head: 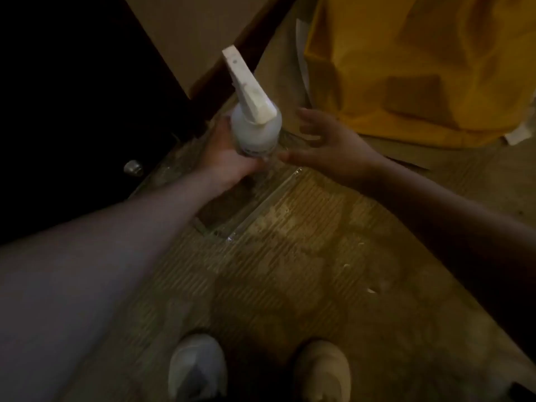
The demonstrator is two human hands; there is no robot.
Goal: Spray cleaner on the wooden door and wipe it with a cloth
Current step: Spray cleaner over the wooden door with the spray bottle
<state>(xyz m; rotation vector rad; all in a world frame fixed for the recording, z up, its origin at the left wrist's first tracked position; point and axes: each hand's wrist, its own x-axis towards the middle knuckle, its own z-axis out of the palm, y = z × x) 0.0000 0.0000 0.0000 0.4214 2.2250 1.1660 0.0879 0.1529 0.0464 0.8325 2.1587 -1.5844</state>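
Note:
A white spray bottle point(256, 127) with a cream trigger head is held upright low over the floor, and my left hand point(224, 158) grips its body from the left. My right hand point(327, 143) hovers just to the right of the bottle with its fingers spread and holds nothing. The dark door point(72, 97) fills the left side, with a small metal knob point(133, 167) on it. No cloth is in view.
A large yellow fabric item point(420, 68) lies at the upper right. A ribbed mat point(275, 271) covers the floor under me, with a clear plastic strip point(261, 207) on it. My two shoes point(197, 369) show at the bottom. A beige wall and dark baseboard point(232, 53) run behind the bottle.

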